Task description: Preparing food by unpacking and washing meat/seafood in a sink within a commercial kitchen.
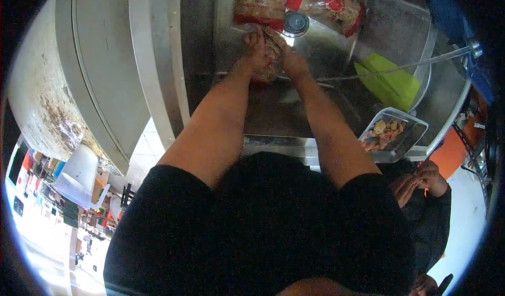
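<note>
My left hand (258,51) grips the upper part of a clear plastic bag (266,74) with pale, shredded-looking contents. On the bag's other side is my right hand (292,59), its fingers near the bag's top edge. A thin dark edge or tool runs between the two hands; blur hides which it is. Both hands are over a stainless steel sink (229,59). Just beyond them lie a bag with red print (260,0) and a similar bag (335,6). A round metal drain (296,23) shows beside the nearer ends of these bags.
A thin faucet spout (430,61) crosses the sink from the right, above a lime-green sheet (388,83). At the front right, a clear plastic container (410,138) holds food pieces (384,134). Another person's hands (418,181) are close on my right. A pale cabinet (106,59) stands left.
</note>
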Action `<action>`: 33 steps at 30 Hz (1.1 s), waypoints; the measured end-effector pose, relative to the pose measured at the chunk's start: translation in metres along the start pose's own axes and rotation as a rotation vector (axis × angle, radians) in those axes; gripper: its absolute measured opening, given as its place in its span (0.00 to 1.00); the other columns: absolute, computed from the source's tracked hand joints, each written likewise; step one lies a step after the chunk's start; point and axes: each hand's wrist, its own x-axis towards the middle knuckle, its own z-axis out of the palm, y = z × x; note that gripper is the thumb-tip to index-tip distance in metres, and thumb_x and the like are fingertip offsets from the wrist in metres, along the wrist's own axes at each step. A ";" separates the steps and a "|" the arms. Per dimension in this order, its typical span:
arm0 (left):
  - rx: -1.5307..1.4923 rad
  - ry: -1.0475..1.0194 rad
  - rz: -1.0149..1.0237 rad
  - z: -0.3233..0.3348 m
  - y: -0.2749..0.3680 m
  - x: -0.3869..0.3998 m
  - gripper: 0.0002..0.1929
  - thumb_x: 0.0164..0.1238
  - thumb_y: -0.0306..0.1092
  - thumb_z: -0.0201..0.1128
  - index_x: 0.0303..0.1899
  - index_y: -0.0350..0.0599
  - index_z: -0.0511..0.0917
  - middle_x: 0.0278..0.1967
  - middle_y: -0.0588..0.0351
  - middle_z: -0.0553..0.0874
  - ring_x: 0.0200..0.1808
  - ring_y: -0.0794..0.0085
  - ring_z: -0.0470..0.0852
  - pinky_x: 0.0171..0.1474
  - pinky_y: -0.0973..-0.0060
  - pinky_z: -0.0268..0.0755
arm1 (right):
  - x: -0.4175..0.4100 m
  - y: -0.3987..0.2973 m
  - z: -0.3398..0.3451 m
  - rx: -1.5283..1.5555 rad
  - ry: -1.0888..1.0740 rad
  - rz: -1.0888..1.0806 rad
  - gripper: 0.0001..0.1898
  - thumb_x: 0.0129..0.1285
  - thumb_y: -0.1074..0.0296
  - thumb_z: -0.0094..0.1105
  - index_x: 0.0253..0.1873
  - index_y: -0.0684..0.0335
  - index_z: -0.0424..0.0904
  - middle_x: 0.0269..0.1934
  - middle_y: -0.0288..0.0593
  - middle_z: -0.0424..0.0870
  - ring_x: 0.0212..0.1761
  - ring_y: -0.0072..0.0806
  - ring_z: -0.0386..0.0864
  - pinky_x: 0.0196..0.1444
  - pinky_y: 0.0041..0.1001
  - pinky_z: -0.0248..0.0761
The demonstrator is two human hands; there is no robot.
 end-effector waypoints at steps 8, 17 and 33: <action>0.040 0.030 -0.112 -0.015 0.020 -0.017 0.54 0.44 0.46 0.66 0.64 0.30 0.35 0.62 0.34 0.52 0.63 0.41 0.50 0.65 0.52 0.39 | -0.032 -0.018 -0.028 -0.009 -0.136 0.058 0.17 0.65 0.68 0.31 0.56 0.69 0.58 0.44 0.64 0.74 0.47 0.53 0.74 0.49 0.44 0.67; 0.412 -0.089 0.159 -0.020 0.028 -0.007 0.42 0.53 0.44 0.61 0.64 0.36 0.48 0.66 0.43 0.48 0.69 0.58 0.45 0.68 0.63 0.37 | -0.021 0.007 -0.002 0.047 -0.108 0.122 0.16 0.66 0.67 0.30 0.52 0.70 0.62 0.43 0.63 0.75 0.48 0.53 0.74 0.48 0.45 0.68; 0.566 -0.114 0.293 -0.024 0.044 0.017 0.34 0.44 0.42 0.68 0.56 0.43 0.68 0.55 0.46 0.70 0.60 0.53 0.63 0.64 0.58 0.51 | -0.021 0.019 0.000 -0.152 0.141 -0.135 0.17 0.63 0.65 0.42 0.53 0.69 0.65 0.42 0.56 0.78 0.43 0.47 0.78 0.39 0.38 0.74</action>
